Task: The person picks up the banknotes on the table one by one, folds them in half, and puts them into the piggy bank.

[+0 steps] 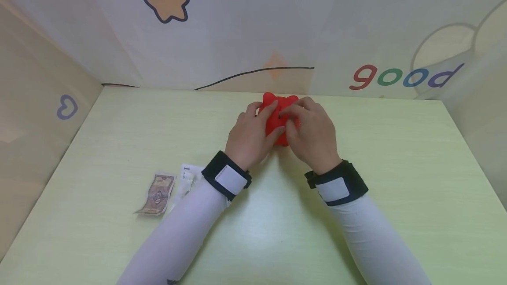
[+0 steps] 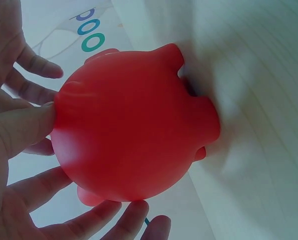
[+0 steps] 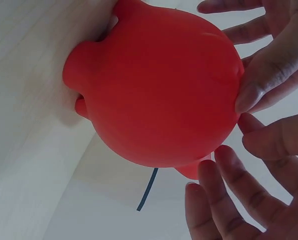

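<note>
A red piggy bank (image 1: 272,123) stands on its short legs near the table's far edge, its dark slot facing up between my hands. My left hand (image 1: 249,137) grips its left side, fingers spread along the flank and thumb on top near the slot. At the slot, the bent index finger of my right hand (image 1: 317,133) touches the top, thumb close by. Its other fingers lie by the right flank. In the right wrist view, the piggy bank's round body (image 3: 163,90) shows; whether anything is between the right thumb and index finger cannot be seen.
A crumpled brownish-purple banknote (image 1: 157,195) lies on the table at the left. Beside it, a pale note (image 1: 185,184) is partly hidden beneath my left sleeve. Printed cloth walls (image 1: 245,25) rise behind the table and along both sides.
</note>
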